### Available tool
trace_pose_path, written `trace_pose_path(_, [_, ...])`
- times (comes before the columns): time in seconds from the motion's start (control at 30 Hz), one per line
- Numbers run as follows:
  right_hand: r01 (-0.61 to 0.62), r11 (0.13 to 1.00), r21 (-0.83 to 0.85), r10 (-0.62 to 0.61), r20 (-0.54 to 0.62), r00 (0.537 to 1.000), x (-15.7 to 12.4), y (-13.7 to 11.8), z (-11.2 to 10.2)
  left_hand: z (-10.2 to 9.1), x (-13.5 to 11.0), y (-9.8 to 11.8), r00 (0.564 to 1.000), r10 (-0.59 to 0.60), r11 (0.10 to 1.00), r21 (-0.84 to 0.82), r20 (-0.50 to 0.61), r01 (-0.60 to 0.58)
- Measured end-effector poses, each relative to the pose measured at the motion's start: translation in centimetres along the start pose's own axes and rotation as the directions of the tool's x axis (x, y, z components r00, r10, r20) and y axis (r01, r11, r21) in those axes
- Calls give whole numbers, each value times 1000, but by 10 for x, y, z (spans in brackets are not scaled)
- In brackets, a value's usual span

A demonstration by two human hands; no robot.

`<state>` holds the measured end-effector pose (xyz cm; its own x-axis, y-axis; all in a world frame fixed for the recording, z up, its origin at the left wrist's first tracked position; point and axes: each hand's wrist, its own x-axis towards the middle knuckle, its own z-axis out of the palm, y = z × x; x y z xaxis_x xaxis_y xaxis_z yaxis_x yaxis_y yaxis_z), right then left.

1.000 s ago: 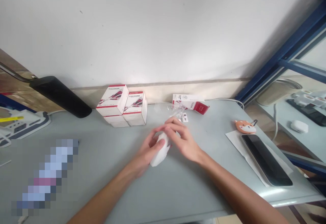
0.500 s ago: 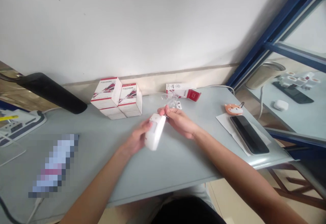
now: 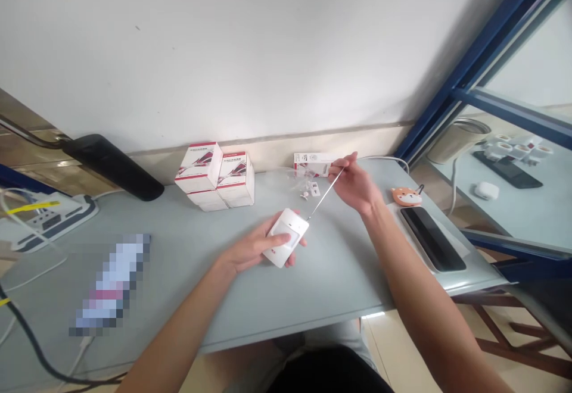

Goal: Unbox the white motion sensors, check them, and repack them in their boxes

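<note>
Two stacks of white cartons with red markings (image 3: pixel 214 177) stand shut at the far edge of a pale grey-blue table (image 3: pixel 339 280), their contents out of sight. To their right, a flat white-and-red carton (image 3: pixel 310 164) lies on its side. A clear plastic bag (image 3: pixel 281 172) and small white parts (image 3: pixel 309 189) lie just near it; whether the bag holds anything cannot be told.

Both hands closed on a white plastic device (image 3: pixel 286 238) half a second earlier. Now they stand apart, the right hand (image 3: pixel 355 183) having drawn off toward the far right.

The left hand (image 3: pixel 248 249), fingers partly curled, grasps the device flat across the palm near the middle of the table, its thumb lying over the device's grey panel. The right hand, half open, pinches a thin metal rod (image 3: pixel 325 195) between thumb and fingertips. The rod slants down to the left, its tip at the device's upper corner.

To the right, an orange dog-face keyring (image 3: pixel 407 196) sits beside a black smartphone (image 3: pixel 431 238) lying on a white paper sheet (image 3: pixel 395 213). A power strip (image 3: pixel 53 221) rests at the far left, and a pixelated patch (image 3: pixel 111 283) hides whatever lies on the table's left side.
</note>
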<state>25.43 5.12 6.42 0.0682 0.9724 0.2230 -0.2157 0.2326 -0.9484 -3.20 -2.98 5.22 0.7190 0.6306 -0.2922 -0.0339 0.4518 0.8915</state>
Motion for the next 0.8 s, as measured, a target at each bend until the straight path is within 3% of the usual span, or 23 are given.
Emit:
trace_pose_path(0.27, [134, 984, -117, -142, -69, 987, 15, -2, -58, 5, -1, 4, 994, -9, 999, -35, 111, 13])
trace_pose_path(0.33, [150, 987, -60, -154, -73, 985, 14, -4, -70, 7, 1, 4, 992, -37, 996, -81, 121, 47])
trace_pose_path(0.43, [137, 967, 216, -119, -98, 988, 10, -13, -83, 11, 7, 0, 989, -53, 985, -154, 141, 74])
trace_pose_path(0.53, [58, 834, 549, -9, -92, 996, 5, -20, -83, 14, 15, -7, 981, -33, 964, -253, 192, 82])
trace_pose_path(0.6, [11, 760, 650, 59, -86, 995, 5, -21, -77, 14, 18, -12, 979, -8, 948, -309, 205, 72])
trace_pose_path(0.67, [-2, 756, 654, 105, -119, 987, 6, -18, -70, 11, 20, -17, 981, 12, 934, -353, 195, 58])
trace_pose_path(0.8, [-39, 848, 529, 173, -207, 963, 12, -3, -59, 1, 19, -22, 986, 13, 905, -422, 167, 59])
